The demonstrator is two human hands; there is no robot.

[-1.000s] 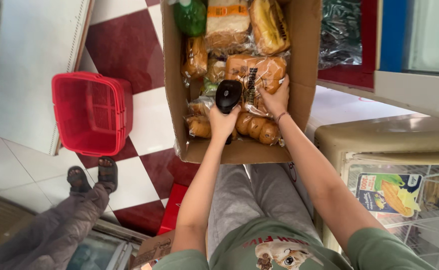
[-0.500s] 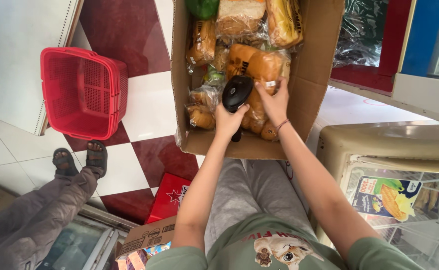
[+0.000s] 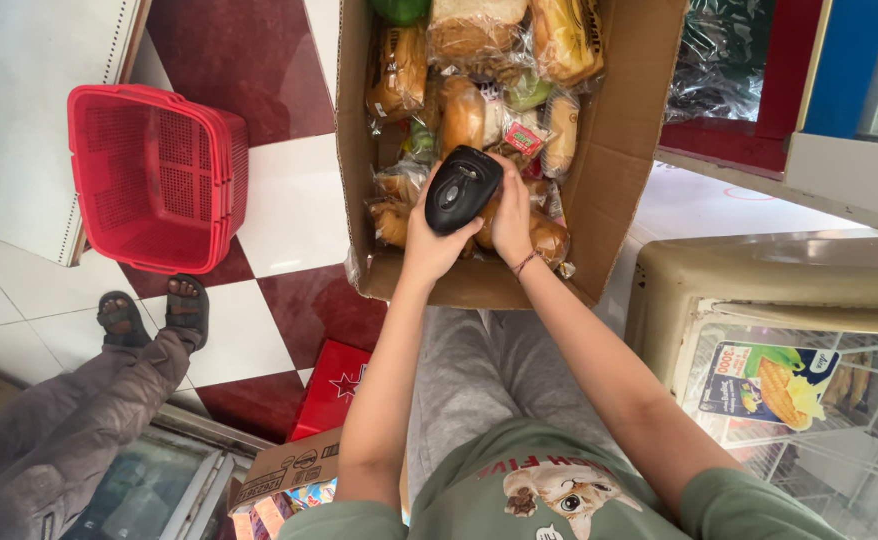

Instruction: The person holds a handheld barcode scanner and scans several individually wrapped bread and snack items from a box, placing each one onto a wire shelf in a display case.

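Note:
My left hand grips a black handheld scanner, held over an open cardboard box on my lap. The box is packed with several clear-wrapped bread loaves and buns. My right hand reaches into the box just right of the scanner, fingers on a wrapped bread packet near the box's near wall. A thin bracelet circles that wrist.
A red plastic basket stands on the red-and-white tiled floor to the left. Another person's legs in grey trousers and sandals stretch in at lower left. A beige chest freezer is on the right. A red carton lies near my knee.
The scanner and both hands have shifted a little deeper over the bread. My view has tilted, bringing the box nearer and the basket more into sight.

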